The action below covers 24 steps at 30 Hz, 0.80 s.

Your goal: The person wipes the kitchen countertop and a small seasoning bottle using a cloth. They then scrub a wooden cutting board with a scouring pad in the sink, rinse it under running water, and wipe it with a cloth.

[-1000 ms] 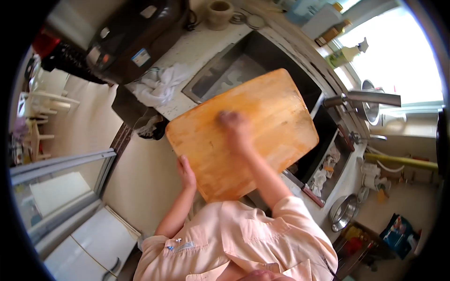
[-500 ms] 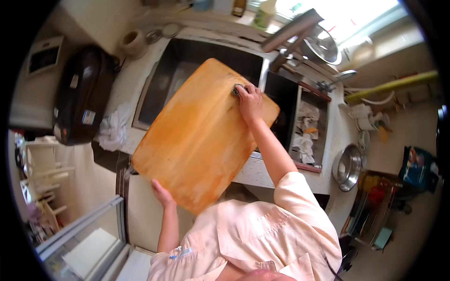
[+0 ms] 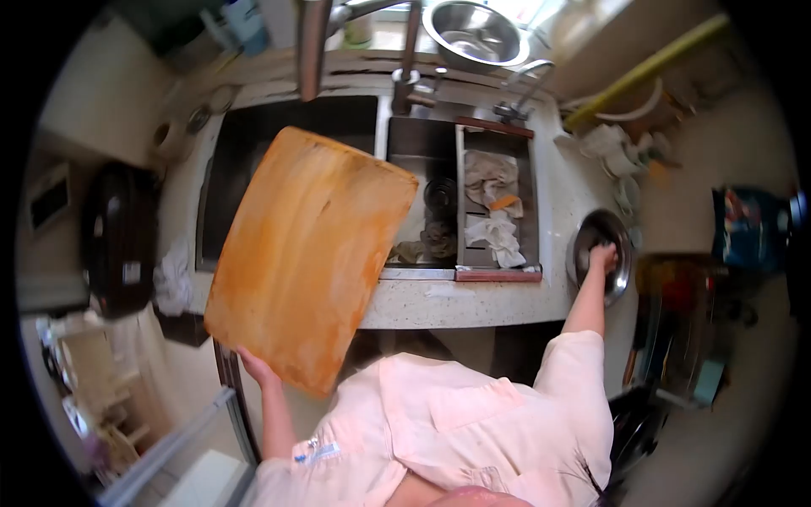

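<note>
Head view: right hand (image 3: 603, 257) has left the board (image 3: 308, 262) and is now down in the metal bowl (image 3: 623, 279) on the tabletop (image 3: 507, 306); rubbing looks paused. Its fingers are bent; cannot tell whether they're clamped on the dark bit at the fingertips. Board sits tilted, partly over the sink (image 3: 221, 173), near end past the tabletop edge. Left hand (image 3: 263, 372) stays at its near-left edge, supporting it; fingers mostly hidden, closure can't be told.

Smooth wooden board (image 3: 314, 258); shiny metal bowl (image 3: 581, 269)
</note>
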{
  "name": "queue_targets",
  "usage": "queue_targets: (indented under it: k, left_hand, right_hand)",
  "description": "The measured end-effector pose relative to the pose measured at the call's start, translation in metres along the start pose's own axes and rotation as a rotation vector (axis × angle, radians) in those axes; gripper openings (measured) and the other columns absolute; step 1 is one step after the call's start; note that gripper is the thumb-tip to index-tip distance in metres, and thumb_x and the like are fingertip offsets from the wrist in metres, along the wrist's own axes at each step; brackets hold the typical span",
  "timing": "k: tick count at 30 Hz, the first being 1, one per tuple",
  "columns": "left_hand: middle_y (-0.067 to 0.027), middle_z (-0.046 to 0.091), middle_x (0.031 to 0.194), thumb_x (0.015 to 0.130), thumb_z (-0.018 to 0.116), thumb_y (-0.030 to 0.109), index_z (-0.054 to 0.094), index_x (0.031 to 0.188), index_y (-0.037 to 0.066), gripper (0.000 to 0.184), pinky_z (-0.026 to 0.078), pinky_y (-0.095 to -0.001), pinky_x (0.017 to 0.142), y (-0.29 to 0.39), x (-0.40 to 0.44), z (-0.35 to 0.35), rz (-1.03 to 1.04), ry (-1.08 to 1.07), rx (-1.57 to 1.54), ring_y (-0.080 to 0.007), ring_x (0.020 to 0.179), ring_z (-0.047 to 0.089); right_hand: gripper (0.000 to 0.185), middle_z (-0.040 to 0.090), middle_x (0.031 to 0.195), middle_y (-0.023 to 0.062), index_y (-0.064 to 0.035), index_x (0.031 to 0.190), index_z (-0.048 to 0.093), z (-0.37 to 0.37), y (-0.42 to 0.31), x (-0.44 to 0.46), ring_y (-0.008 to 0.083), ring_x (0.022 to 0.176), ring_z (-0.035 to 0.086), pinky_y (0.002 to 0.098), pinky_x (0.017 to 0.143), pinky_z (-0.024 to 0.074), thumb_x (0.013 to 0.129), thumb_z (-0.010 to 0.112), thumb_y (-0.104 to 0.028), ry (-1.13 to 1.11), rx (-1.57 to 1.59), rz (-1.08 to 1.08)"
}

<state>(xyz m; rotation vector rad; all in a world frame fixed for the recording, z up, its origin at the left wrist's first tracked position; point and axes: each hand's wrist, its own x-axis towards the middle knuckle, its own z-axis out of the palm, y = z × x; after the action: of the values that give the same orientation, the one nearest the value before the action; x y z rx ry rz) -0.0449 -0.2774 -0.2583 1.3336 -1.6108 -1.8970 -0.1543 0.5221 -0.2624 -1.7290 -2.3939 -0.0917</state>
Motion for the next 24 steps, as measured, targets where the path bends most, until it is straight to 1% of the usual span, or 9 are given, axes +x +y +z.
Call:
queue_targets:
  k: [2, 4, 7, 11, 14, 15, 17, 22, 24]
  left_hand:
    - [-0.0095, 0.041, 0.129, 0.091, 0.032, 0.047, 0.034, 0.128, 0.001, 0.059, 0.037, -0.036, 0.094, -0.003, -0.002, -0.003, -0.013, 0.009, -0.039, -0.0245, 0.114, 0.044]
    - [-0.0099, 0.043, 0.127, 0.091, 0.033, 0.047, 0.036, 0.127, 0.001, 0.059, 0.037, -0.0357, 0.094, -0.006, 0.005, -0.001, 0.025, 0.013, -0.048, -0.0238, 0.113, 0.044]
    - [-0.0101, 0.045, 0.124, 0.09, 0.034, 0.047, 0.037, 0.126, 0.0, 0.059, 0.038, -0.0339, 0.093, -0.013, 0.01, -0.007, 0.072, 0.069, 0.049, -0.0225, 0.111, 0.046]
    - [-0.009, 0.048, 0.121, 0.09, 0.039, 0.046, 0.04, 0.123, -0.001, 0.057, 0.04, -0.0322, 0.089, -0.009, 0.006, -0.003, 0.01, 0.045, -0.132, -0.0208, 0.107, 0.048]
    - [-0.0086, 0.049, 0.12, 0.088, 0.041, 0.048, 0.041, 0.123, 0.0, 0.059, 0.042, -0.0327, 0.088, -0.004, 0.002, -0.004, -0.126, 0.045, -0.197, -0.0201, 0.106, 0.05]
    - [-0.0085, 0.049, 0.12, 0.088, 0.042, 0.049, 0.04, 0.123, 0.0, 0.061, 0.042, -0.0331, 0.088, -0.002, 0.004, -0.005, -0.175, 0.038, -0.209, -0.02, 0.106, 0.05]
    - [-0.0082, 0.05, 0.119, 0.087, 0.043, 0.048, 0.042, 0.122, -0.001, 0.059, 0.044, -0.0327, 0.086, -0.002, 0.005, -0.005, -0.12, 0.056, -0.169, -0.0199, 0.104, 0.052]
    - [-0.0078, 0.056, 0.109, 0.088, 0.045, 0.044, 0.048, 0.112, -0.002, 0.052, 0.046, -0.0303, 0.08, 0.027, -0.01, 0.005, -0.152, 0.095, -0.158, -0.0176, 0.095, 0.056]
    - [-0.0078, 0.057, 0.107, 0.088, 0.045, 0.044, 0.049, 0.11, -0.002, 0.051, 0.047, -0.0305, 0.079, 0.037, -0.009, 0.002, -0.192, 0.098, -0.098, -0.0177, 0.092, 0.056]
  right_hand:
    - [0.038, 0.049, 0.116, 0.0161, -0.0108, 0.113, 0.05, 0.007, -0.011, -0.006, 0.035, 0.108, 0.046, 0.0436, 0.091, 0.0365, 0.078, 0.055, -0.025, -0.055, -0.044, -0.151]
    - [0.043, 0.051, 0.116, 0.0166, -0.0098, 0.116, 0.048, 0.011, 0.002, 0.008, 0.0334, 0.108, 0.048, 0.043, 0.091, 0.0368, 0.074, 0.059, -0.013, -0.093, 0.257, -0.767]
    - [0.042, 0.055, 0.11, 0.0162, -0.0123, 0.115, 0.048, -0.014, 0.002, 0.002, 0.0348, 0.103, 0.051, 0.0477, 0.083, 0.0422, 0.075, 0.06, -0.011, -0.08, -0.152, -0.187]
    - [0.035, 0.058, 0.098, 0.0175, -0.0068, 0.108, 0.053, -0.051, -0.02, -0.007, 0.0353, 0.091, 0.055, 0.0415, 0.079, 0.0442, 0.075, 0.061, -0.011, 0.102, 0.306, -0.59]
    - [0.029, 0.059, 0.093, 0.0163, -0.0004, 0.105, 0.053, -0.113, -0.091, -0.107, 0.0284, 0.085, 0.056, 0.0373, 0.077, 0.0453, 0.08, 0.06, -0.014, 0.091, 0.758, -0.718]
    - [0.027, 0.058, 0.096, 0.0135, 0.0001, 0.104, 0.053, -0.121, -0.116, -0.143, 0.0247, 0.087, 0.054, 0.0331, 0.08, 0.0439, 0.082, 0.059, -0.014, -0.322, 1.022, -0.642]
    - [0.024, 0.053, 0.103, 0.0124, -0.0013, 0.103, 0.054, -0.134, -0.167, -0.242, 0.024, 0.094, 0.051, 0.0326, 0.084, 0.0401, 0.081, 0.058, -0.01, -0.388, 1.135, -0.897]
    - [0.035, 0.058, 0.091, 0.0117, -0.0088, 0.1, 0.06, -0.171, -0.199, -0.461, 0.0296, 0.089, 0.053, 0.0379, 0.077, 0.0441, 0.067, 0.056, 0.002, -0.58, 0.939, -1.699]
    - [0.034, 0.058, 0.089, 0.0106, -0.0088, 0.1, 0.06, -0.159, -0.21, -0.463, 0.0293, 0.085, 0.055, 0.0379, 0.074, 0.0453, 0.068, 0.055, 0.001, -0.368, 0.921, -1.76]
